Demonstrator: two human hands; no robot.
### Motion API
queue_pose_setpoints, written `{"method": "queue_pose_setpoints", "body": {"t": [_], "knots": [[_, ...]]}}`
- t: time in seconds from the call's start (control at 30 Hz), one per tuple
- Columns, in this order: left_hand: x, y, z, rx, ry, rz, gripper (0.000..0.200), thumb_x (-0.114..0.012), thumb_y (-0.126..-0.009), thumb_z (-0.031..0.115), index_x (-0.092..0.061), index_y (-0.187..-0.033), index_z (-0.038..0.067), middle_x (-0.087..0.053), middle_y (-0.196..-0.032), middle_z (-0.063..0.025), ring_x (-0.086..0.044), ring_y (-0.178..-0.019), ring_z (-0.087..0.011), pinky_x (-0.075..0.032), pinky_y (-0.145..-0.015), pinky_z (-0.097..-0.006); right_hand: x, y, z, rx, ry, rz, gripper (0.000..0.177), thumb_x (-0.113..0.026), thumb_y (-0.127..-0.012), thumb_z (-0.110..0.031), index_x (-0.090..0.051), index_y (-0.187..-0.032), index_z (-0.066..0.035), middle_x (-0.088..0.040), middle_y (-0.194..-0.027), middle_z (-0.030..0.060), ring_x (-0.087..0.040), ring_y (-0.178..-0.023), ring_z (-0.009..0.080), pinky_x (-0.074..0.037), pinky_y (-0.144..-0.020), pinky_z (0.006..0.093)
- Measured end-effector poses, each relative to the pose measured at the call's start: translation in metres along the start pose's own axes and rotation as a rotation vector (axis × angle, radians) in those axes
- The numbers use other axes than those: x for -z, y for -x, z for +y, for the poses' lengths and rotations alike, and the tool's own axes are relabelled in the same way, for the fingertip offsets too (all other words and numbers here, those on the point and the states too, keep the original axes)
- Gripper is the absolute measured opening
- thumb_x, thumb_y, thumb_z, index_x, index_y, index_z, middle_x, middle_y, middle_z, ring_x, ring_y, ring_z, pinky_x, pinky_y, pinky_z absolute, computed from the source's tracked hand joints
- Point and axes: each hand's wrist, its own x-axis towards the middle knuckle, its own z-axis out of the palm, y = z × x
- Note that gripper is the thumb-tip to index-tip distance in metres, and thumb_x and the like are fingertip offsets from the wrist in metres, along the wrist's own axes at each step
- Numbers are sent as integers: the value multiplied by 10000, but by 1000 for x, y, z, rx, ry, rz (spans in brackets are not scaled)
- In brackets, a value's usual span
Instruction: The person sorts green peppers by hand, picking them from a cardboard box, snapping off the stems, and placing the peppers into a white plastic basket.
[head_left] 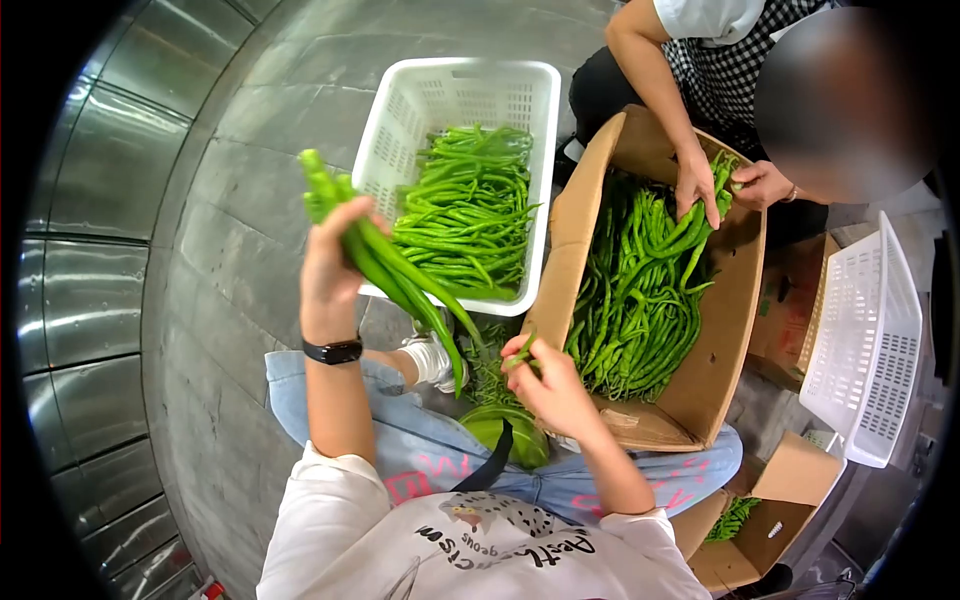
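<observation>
My left hand [335, 268], with a dark band on its wrist, is closed round a bunch of long green peppers [400, 275]. Their tips hang down toward my right hand. In the pinched fingers of my right hand [550, 388] are small green pepper stems [522, 356], held just right of those tips. Beyond the left hand stands a white plastic basket [370, 150] with many long green peppers [470, 210] in it. To the right, a cardboard box [735, 345] holds a tangled heap of peppers [650, 300].
Green scraps [487, 375] lie on the floor between my legs, by a round green object [500, 432]. A co-worker's hands [697, 185] reach into the box from across. White baskets [865, 340] and a smaller cardboard box [790, 480] stand at the right.
</observation>
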Motion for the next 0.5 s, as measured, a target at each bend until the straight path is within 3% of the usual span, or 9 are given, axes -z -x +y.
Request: {"method": "queue_pose_setpoints", "body": {"t": [0.07, 0.1, 0.2, 0.3, 0.4, 0.47, 0.5], "knots": [[19, 4, 26, -101, 168, 98, 152, -677, -784, 120, -608, -878, 22, -607, -743, -83, -597, -672, -196, -506, -634, -301, -17, 3, 11, 220, 305, 123, 137, -518, -864, -55, -485, -984, 5, -589, -868, 159, -618, -752, 306, -488, -682, 371], [27, 7, 37, -191, 210, 113, 153, -666, -794, 117, -601, -886, 13, -604, -752, -87, -595, -704, -202, -507, -659, -303, -25, 5, 17, 182, 290, 133, 134, -521, -859, -53, -477, -974, 0, -582, -871, 185, -594, -832, 376, -476, -729, 408], [55, 17, 59, -380, 392, 145, 173, -620, -830, 90, -533, -937, -15, -561, -800, -83, -575, -775, -207, -509, -716, -306, -47, 7, 37, 181, 418, 145, 265, -571, -848, -107, -487, -1072, 8, -541, -1046, 209, -573, -935, 384, -466, -799, 430], [67, 20, 62, -367, 485, 164, 154, -612, -834, 68, -521, -927, -14, -558, -810, -83, -575, -777, -203, -509, -718, -305, -54, 5, 45, 301, 623, 129, 404, -598, -843, -152, -462, -1184, 16, -499, -1154, 209, -544, -1017, 386, -460, -857, 421], [68, 18, 56, -341, 500, 133, 127, -616, -832, 56, -530, -900, -9, -566, -813, -84, -580, -766, -199, -511, -707, -302, -34, 6, 26, 268, 702, 74, 447, -611, -840, -178, -465, -1221, 6, -488, -1195, 195, -526, -1067, 372, -448, -904, 403], [60, 20, 53, -349, 492, 160, 122, -626, -828, 65, -546, -888, -4, -579, -797, -86, -586, -751, -203, -511, -695, -300, -15, 8, -13, 308, 434, 229, 259, -613, -824, -112, -583, -1058, -6, -572, -1068, 154, -558, -990, 338, -458, -849, 393], [53, 27, 53, -319, 495, 113, 128, -622, -825, 32, -537, -903, -22, -570, -864, -95, -572, -781, -185, -522, -734, -300, -7, 11, -34, 416, 489, 375, 217, -621, -804, -75, -603, -1009, -9, -583, -1004, 138, -558, -923, 318, -458, -803, 382]]}}
